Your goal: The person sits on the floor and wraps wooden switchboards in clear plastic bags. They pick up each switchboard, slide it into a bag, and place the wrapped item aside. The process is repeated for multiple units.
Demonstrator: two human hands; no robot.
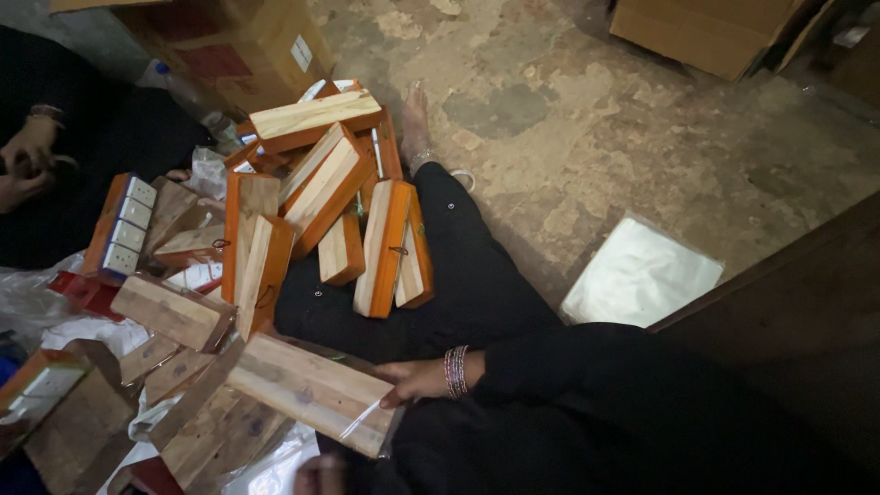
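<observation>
Gripping the long pale wooden box (312,392) at its lower-right end, the right hand (414,378) is closed on it; the box's long axis runs toward upper left. Blurred at bottom centre, the left hand (321,472) sits just below the box, its grip unclear.

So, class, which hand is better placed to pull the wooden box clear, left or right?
Right, probably: the right hand grips the wooden box at its end; the left hand is blurred at the picture's bottom edge.
</observation>
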